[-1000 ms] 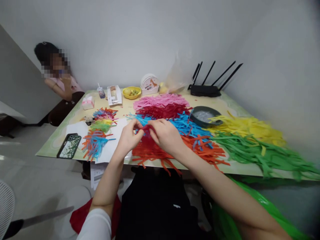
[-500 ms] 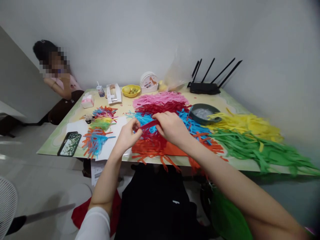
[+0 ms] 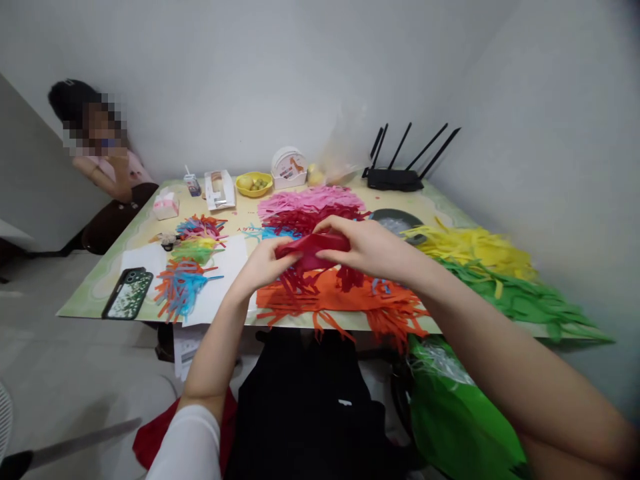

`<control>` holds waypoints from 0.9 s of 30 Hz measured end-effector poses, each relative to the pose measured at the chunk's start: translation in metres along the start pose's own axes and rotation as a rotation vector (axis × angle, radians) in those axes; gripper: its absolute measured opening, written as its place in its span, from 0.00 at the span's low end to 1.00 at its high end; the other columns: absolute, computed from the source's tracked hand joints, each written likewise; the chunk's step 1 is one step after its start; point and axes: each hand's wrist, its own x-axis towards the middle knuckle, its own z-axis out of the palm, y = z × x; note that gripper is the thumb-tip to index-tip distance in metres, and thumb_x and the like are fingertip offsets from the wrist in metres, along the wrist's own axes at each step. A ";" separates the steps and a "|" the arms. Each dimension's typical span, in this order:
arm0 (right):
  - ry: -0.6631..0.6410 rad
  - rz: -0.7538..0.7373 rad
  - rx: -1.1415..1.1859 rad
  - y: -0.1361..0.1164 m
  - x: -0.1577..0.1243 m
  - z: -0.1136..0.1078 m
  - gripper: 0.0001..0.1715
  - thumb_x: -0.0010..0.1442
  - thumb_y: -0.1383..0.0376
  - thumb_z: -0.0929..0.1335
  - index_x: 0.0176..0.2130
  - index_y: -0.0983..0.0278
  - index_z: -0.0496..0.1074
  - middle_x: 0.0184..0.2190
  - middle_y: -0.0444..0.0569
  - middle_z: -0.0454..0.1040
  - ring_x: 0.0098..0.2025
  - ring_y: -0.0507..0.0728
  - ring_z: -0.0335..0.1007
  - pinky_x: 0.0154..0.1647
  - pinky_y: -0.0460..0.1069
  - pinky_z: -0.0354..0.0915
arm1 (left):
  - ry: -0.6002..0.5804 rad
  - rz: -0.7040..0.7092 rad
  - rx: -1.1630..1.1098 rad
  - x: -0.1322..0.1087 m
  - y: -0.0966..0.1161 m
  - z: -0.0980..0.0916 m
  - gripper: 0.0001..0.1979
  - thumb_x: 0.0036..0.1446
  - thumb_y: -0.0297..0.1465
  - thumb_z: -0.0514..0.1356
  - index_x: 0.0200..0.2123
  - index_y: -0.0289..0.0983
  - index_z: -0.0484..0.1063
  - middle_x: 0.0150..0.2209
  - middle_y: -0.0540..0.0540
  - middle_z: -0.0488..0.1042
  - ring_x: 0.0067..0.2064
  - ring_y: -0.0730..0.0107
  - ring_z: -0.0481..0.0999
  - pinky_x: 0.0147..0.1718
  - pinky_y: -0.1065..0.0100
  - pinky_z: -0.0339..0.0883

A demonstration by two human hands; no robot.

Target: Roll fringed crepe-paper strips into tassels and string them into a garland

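Between my two hands is a dark red fringed sheet [image 3: 316, 253], its cut strips hanging below. Thumb and fingers of my left hand [image 3: 263, 268] pinch the left part of it. On the other side, my right hand [image 3: 373, 250] grips the right part, fingers behind and thumb in front. Under them lies an orange fringed sheet [image 3: 340, 293] with strips drooping over the table's front edge. Just behind my hands are a pile of dark red strips [image 3: 305, 219], some blue strips [image 3: 280, 231] and pink strips [image 3: 320, 197].
Yellow strips [image 3: 485, 247] and green strips [image 3: 525, 293] cover the table's right side, near a dark round dish [image 3: 400, 219]. Several tassels [image 3: 185, 287] and a phone [image 3: 128, 293] lie left. Behind stand a router [image 3: 394, 179] and a yellow bowl [image 3: 255, 187]. A person [image 3: 110, 167] sits far left.
The dark red piece, narrow and stretched between my fingers before, now shows a wider face with strips hanging down. My right hand has opened out around it. The view has shifted slightly right.
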 end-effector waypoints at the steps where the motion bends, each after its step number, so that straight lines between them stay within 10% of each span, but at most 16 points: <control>1: -0.004 0.031 0.017 0.002 -0.003 0.001 0.14 0.58 0.64 0.68 0.45 0.64 0.71 0.32 0.47 0.79 0.30 0.55 0.74 0.32 0.47 0.64 | -0.016 -0.016 -0.046 -0.001 0.002 -0.001 0.10 0.57 0.34 0.58 0.31 0.32 0.72 0.26 0.50 0.71 0.28 0.72 0.68 0.29 0.71 0.63; 16: 0.222 -0.220 -0.261 0.006 -0.019 0.030 0.38 0.59 0.66 0.66 0.65 0.69 0.54 0.56 0.63 0.69 0.55 0.68 0.65 0.53 0.60 0.64 | -0.130 -0.062 0.114 -0.005 0.012 -0.002 0.09 0.56 0.32 0.56 0.27 0.34 0.68 0.24 0.52 0.66 0.27 0.74 0.63 0.27 0.71 0.57; 22: 0.273 -0.119 -0.155 0.014 -0.012 0.025 0.20 0.61 0.68 0.62 0.52 0.69 0.70 0.46 0.60 0.76 0.48 0.65 0.70 0.51 0.58 0.63 | -0.205 -0.080 0.148 -0.006 0.013 -0.006 0.10 0.56 0.34 0.57 0.27 0.34 0.68 0.24 0.53 0.64 0.27 0.74 0.62 0.26 0.72 0.56; 27: -0.039 -0.054 0.311 0.032 -0.011 0.022 0.19 0.56 0.57 0.69 0.45 0.66 0.73 0.36 0.50 0.78 0.37 0.58 0.73 0.39 0.51 0.67 | -0.287 -0.034 0.152 -0.008 0.010 -0.016 0.10 0.58 0.35 0.56 0.29 0.35 0.68 0.25 0.52 0.66 0.28 0.73 0.64 0.28 0.72 0.58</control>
